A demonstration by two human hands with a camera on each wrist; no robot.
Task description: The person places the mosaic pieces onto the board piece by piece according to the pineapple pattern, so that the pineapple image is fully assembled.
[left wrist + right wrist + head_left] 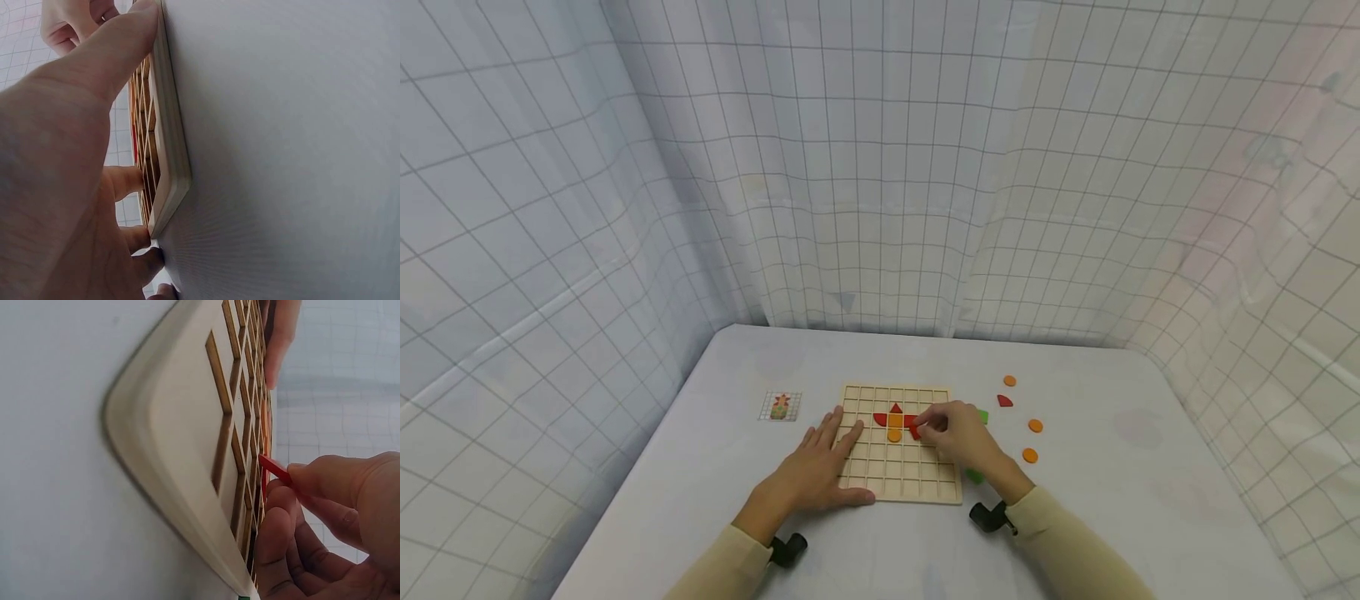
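Observation:
A wooden grid board (880, 487) lies on the table between the hands. My left hand (816, 471) rests along its left side, fingers spread and straight, with the thumb on the near edge. Over the board, my right hand (958, 433) pinches a small flat red piece (275, 470) between thumb and fingertips, held tilted at the grid. Set in the board are a red triangle (896, 408), a red quarter-round piece (880, 419), an orange square (895, 422), an orange disc (894, 435) below it, and another red piece (910, 421) partly behind the right fingers.
Left of the board lies a pattern card (780, 406). To the right are loose orange discs (1035, 425), a red quarter-round (1004, 401) and green pieces (975, 476) partly hidden by the right hand. White gridded curtains (880, 167) surround the table.

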